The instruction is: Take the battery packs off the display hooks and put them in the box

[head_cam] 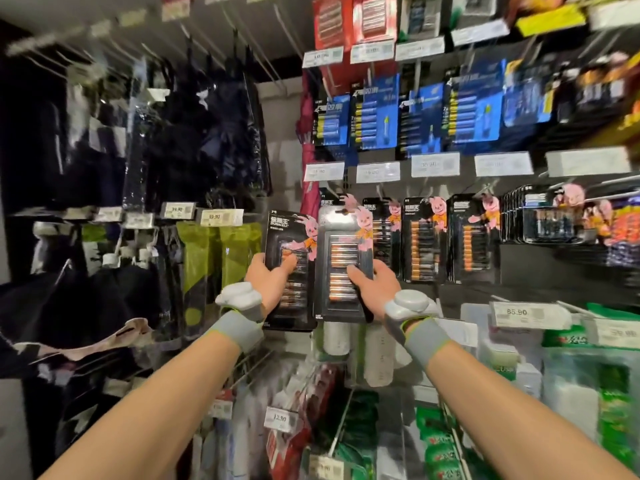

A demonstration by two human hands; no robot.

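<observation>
Battery pack one [289,237]: where is it sitting? (A)

B: The left hand [268,278] is gripping it low down, thumb pressing on the blister, and holding it upright in front of the display.

A: Battery pack two [341,244]?

B: The right hand [375,287] is grasping its lower half, thumb lying across the cells. Its left edge is overlapping pack one. Cannot tell if its top is hanging on a hook.

A: Surroundings?

B: Hanging packs [422,237] are sitting just right of it, under white price tags [377,172]. Grey wristbands [235,329] are wrapping both wrists.
</observation>
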